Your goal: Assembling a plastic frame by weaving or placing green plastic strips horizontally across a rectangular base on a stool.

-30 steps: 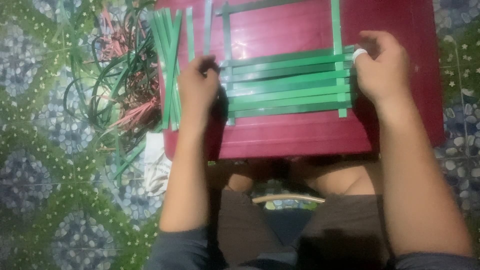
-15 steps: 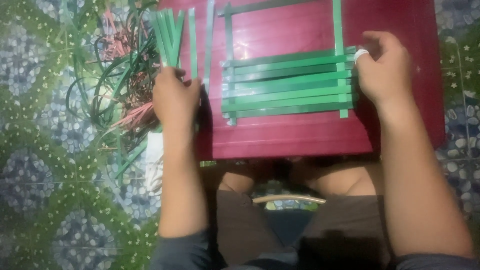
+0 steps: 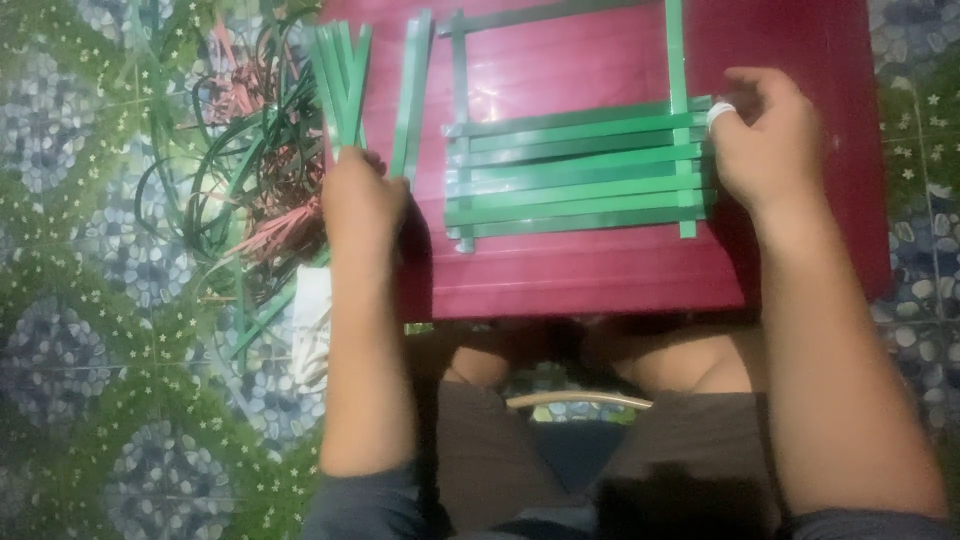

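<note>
Left hand [image 3: 362, 195] is closed on the near ends of a bunch of loose green strips [image 3: 340, 75] at the left edge of the red board [image 3: 600, 270]; two more strips [image 3: 412, 90] lie just beside. Right hand [image 3: 765, 140], fingers curled, presses the right edge of the woven green mat [image 3: 575, 180]. Bare board shows below the mat. Since half a second ago the left hand has slid nearer; the right stays put. A tangle of green and pink strips [image 3: 245, 150] lies on the patterned floor [image 3: 90, 300].
</note>
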